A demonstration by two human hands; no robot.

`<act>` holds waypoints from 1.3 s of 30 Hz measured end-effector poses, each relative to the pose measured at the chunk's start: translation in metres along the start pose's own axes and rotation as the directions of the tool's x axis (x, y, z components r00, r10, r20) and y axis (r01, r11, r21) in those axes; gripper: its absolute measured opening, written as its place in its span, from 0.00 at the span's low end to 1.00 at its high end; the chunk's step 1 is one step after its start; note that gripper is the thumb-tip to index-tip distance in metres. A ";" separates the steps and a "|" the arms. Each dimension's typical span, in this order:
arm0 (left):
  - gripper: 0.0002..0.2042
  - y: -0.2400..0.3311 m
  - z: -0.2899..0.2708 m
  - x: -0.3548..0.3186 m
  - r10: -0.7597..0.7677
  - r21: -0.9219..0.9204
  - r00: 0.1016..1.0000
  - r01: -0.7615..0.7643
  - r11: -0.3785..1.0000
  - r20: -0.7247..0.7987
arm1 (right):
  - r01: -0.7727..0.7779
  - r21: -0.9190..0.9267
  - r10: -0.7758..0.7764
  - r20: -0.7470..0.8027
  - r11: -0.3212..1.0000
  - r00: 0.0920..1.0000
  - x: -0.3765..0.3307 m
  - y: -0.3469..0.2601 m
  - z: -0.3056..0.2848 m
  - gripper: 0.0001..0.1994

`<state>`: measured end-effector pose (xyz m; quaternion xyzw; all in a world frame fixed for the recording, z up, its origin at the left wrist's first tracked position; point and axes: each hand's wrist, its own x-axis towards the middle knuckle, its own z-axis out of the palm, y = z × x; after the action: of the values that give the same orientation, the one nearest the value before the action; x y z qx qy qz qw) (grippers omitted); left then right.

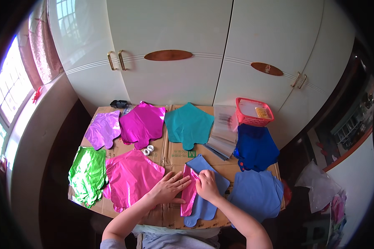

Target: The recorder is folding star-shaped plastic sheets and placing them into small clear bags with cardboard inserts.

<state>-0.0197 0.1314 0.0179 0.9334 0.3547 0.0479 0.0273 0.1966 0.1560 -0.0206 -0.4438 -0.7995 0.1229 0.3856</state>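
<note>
A folded pink foil balloon [188,198] lies as a narrow strip on top of a flat blue-grey star-shaped foil balloon [206,207]. My left hand [169,189] rests flat on the strip's left edge, fingers stretched out. My right hand [207,185] is closed, its fingers gripping the strip's upper right edge. Just left of my left hand is a spread pink star-shaped balloon [133,178]. To the right of my right forearm lies a stack of blue-grey balloons [257,193].
Flat green [86,174], lilac [103,129], magenta [143,123], teal [189,124] and dark blue balloons [257,147] surround the cardboard [153,159]. Two white rolls [148,150], clear plastic bags [222,135] and a red basket [253,120] sit among them. White cabinets [170,83] stand behind.
</note>
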 end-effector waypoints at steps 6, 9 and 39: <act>0.43 0.001 -0.001 0.001 -0.008 0.003 0.998 0.008 1.000 0.067 | -0.006 -0.016 0.006 0.008 1.000 1.000 0.000 0.000 -0.001 0.07; 0.43 0.003 -0.004 0.001 -0.010 0.014 0.998 0.009 1.000 0.065 | -0.014 -0.026 0.012 -0.089 1.000 0.996 0.004 -0.008 -0.004 0.08; 0.35 -0.032 -0.013 0.039 -0.027 0.224 0.999 0.033 0.974 -0.029 | 0.224 -0.213 -0.125 0.399 0.951 0.908 -0.048 -0.052 -0.036 0.34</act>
<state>-0.0130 0.1812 0.0310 0.9243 0.3723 0.0192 -0.0820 0.2050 0.0823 0.0074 -0.3833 -0.9049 0.0678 0.1724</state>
